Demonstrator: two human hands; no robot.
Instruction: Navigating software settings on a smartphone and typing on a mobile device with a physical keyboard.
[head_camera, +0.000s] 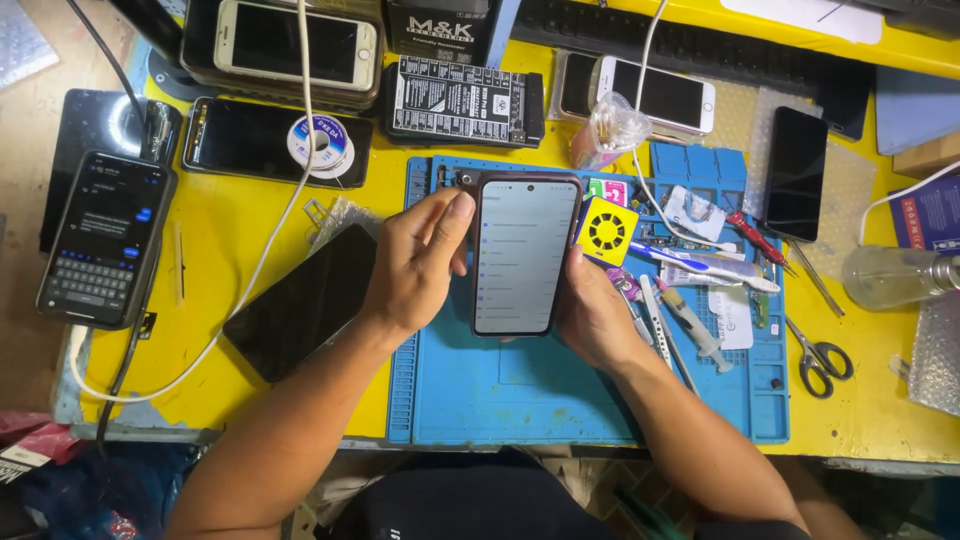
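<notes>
- Nearest to us are our two forearms, coming up from the bottom edge over the front of the blue mat (500, 385).
- Our left hand (415, 265) and right hand (592, 315) hold one phone (525, 255) between them, above the middle of the mat.
- The phone is upright with its screen lit, showing a pale page with short lines of text, too small to read.
- The left fingers are closed around the phone's left edge, and the thumb (458, 215) lies on the upper left corner of the screen.
- The right hand grips the right edge from behind and below; we see mostly the palm, and the fingertips are hidden behind the phone.
- Just right of the phone, on the mat, lies a yellow square fan (607, 231), and below it a syringe (695, 325) and some thin tools.
- A red screwdriver (752, 235) lies further right on the mat.
- Scissors (822, 362) lie on the yellow table (225, 225), just beside the mat's right edge.
- Left of the mat a dark phone (300, 300) lies tilted, screen off.
- Further left another phone (102, 238) is lit and shows a keyboard.
- Behind the mat we see a solder spool (322, 142) on a dark phone, and a white phone (296, 42) at the table's far edge.
- A white cable (265, 245) runs across the left part of the table.
</notes>
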